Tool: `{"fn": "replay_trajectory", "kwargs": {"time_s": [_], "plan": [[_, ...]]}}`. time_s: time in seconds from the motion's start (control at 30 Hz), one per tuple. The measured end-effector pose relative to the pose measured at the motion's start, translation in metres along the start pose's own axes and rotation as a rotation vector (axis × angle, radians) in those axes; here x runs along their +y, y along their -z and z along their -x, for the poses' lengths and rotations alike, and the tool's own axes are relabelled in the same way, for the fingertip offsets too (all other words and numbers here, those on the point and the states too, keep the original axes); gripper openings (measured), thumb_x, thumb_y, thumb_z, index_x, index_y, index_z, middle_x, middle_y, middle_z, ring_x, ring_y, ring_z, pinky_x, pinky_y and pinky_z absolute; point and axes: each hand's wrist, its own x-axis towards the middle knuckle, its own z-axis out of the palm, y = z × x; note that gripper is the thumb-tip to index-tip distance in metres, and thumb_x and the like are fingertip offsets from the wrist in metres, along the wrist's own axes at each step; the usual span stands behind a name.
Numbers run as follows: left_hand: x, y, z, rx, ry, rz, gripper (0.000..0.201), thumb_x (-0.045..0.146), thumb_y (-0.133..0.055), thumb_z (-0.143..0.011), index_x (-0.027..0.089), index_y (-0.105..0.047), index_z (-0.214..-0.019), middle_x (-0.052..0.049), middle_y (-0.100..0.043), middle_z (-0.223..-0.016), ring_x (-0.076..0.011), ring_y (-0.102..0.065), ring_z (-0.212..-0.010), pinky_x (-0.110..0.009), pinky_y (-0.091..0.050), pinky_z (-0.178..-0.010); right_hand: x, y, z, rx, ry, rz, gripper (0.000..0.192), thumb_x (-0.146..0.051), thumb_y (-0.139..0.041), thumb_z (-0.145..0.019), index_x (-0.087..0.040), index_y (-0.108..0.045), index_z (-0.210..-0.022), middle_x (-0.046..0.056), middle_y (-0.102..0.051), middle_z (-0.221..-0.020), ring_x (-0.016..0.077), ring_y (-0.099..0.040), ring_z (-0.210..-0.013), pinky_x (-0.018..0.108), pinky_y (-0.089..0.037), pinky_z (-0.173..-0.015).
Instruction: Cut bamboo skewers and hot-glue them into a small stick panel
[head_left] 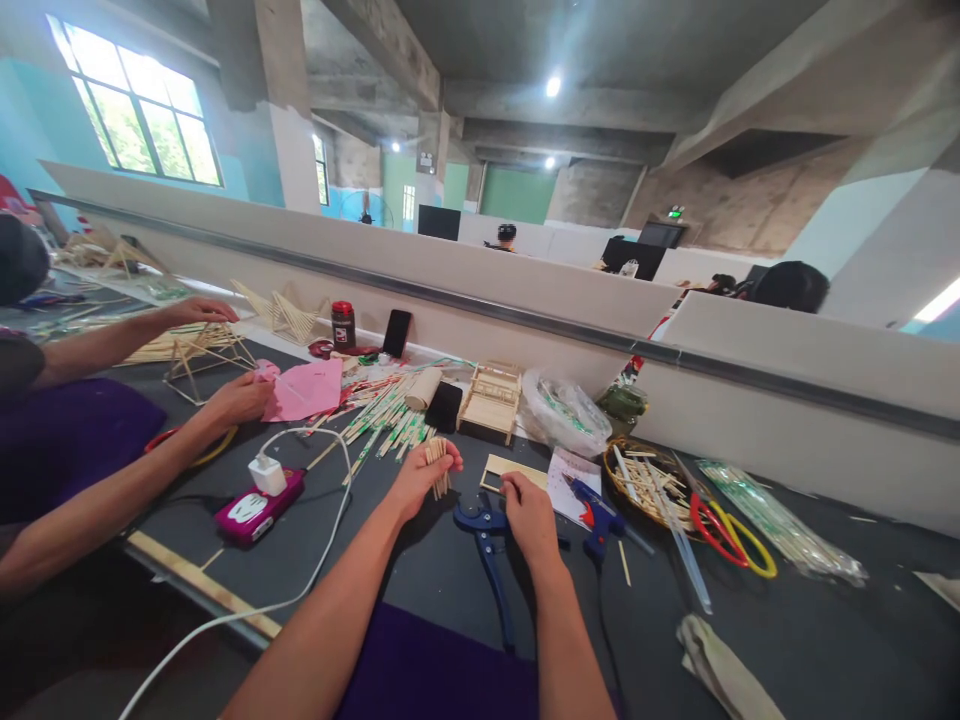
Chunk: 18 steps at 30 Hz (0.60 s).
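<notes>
My left hand is closed around a bundle of short wooden sticks, held upright above the dark table. The fingertips of my right hand are pinched together by the front edge of a flat wooden panel with a cut-out. Whether they grip the panel or a small piece is hidden. Between my forearms lies a blue-handled cutter. A blue glue gun rests right of my right hand on the table, partly over a printed sheet.
Behind my hands stand a small wooden stick model, a black phone and scattered sticks. At right are a basket of sticks and scissors. A co-worker's hand and a purple power strip are left.
</notes>
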Motion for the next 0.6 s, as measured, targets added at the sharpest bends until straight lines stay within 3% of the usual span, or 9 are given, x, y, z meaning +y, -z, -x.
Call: {"fn": "replay_trajectory", "kwargs": {"time_s": [0.33,0.6], "plan": [[0.0047,-0.0035,0.0081,-0.26,0.073,-0.067,0.031,0.039,-0.066,-0.078,0.013,-0.068,-0.094,-0.012,-0.07,-0.1,-0.0224,-0.065,-0.094,-0.036,-0.046,-0.089,0.0002,-0.0021,0.0015,-0.033,0.008,0.01,0.027,-0.027,-0.04,-0.087,-0.023,-0.066,-0.091,0.003,-0.071,-0.082,0.0193,-0.066,-0.078,0.026,-0.044,-0.071],[0.0059,-0.0009,0.0088,-0.343,0.131,-0.095,0.033,0.036,-0.069,-0.075,0.012,-0.07,-0.098,-0.014,-0.07,-0.105,-0.0255,-0.065,-0.099,-0.036,-0.047,-0.089,-0.001,-0.0033,0.0019,-0.01,0.01,-0.011,0.028,-0.028,-0.039,-0.088,-0.023,-0.066,-0.093,0.003,-0.072,-0.083,0.0191,-0.067,-0.081,0.026,-0.044,-0.073]]}}
